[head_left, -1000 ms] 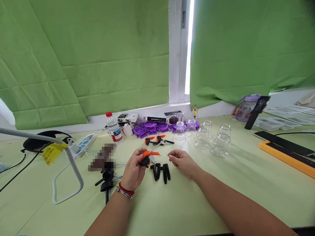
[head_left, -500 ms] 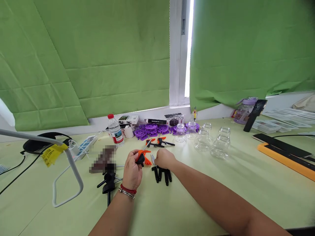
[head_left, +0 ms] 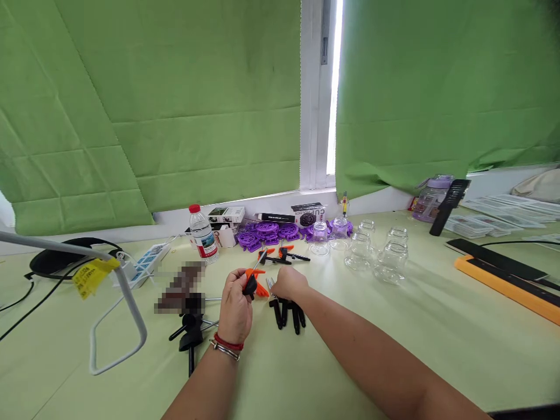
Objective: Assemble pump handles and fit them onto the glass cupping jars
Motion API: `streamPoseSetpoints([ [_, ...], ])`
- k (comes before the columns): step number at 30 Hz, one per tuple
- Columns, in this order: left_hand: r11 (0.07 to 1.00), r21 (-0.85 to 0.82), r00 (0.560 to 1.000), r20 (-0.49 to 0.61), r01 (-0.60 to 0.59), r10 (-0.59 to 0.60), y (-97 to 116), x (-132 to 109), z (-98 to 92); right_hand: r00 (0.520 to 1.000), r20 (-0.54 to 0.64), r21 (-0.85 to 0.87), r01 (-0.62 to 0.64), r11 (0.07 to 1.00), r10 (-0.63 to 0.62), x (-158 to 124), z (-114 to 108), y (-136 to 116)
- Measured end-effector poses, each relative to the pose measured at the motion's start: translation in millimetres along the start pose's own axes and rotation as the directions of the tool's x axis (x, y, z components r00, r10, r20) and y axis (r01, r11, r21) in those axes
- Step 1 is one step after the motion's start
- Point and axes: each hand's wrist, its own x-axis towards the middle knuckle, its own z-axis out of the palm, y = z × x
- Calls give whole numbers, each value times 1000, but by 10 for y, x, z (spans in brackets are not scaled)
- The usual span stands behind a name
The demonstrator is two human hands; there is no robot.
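My left hand (head_left: pixel 235 300) is closed around an orange-and-black clamp (head_left: pixel 251 284) with a thin metal rod pointing up and away. Just to its right, my right hand (head_left: pixel 289 283) reaches down with its fingers curled and mostly hidden. Beneath and beside that hand lie several black handles with metal shafts (head_left: pixel 296 319); whether one is pinched cannot be seen. Two more orange-and-black clamps (head_left: pixel 286 252) rest beyond my hands. Left of my left wrist are black clamp parts (head_left: pixel 191 338) with metal rods.
Purple ring-shaped pieces (head_left: pixel 268 231) lie at the back beside a red-capped water bottle (head_left: pixel 203 236). Several clear glass jars (head_left: pixel 391 265) stand upside down to the right. A grey bent metal frame (head_left: pixel 135 318) rises at left, near a power strip (head_left: pixel 150 261). An orange-and-black bar (head_left: pixel 503 286) lies far right.
The camera view has shifted slightly. Both hands keep nearly the same places, with the clamp still in my left hand.
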Motion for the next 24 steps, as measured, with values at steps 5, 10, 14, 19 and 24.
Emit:
streamPoseSetpoints([
  [5, 1000, 11, 1000, 9, 7, -7, -32, 13, -4, 999, -51, 142, -9, 990, 16, 0, -166, 113],
  [10, 996, 34, 993, 85, 81, -84, -34, -34, 44, 1000, -18, 382, 20, 924, -15, -50, -405, 394],
  [14, 990, 49, 969, 205, 133, -140, -24, -89, 98, 998, -20, 551, 55, 832, -52, -154, -555, 600],
  [19, 986, 72, 944, 288, 148, -163, -52, -112, 82, 989, -103, 702, 147, 697, -105, -290, -727, 647],
  [24, 980, 50, 901, 388, 191, -195, -101, -109, 31, 928, -221, 740, 360, 569, -299, -474, -775, 527],
])
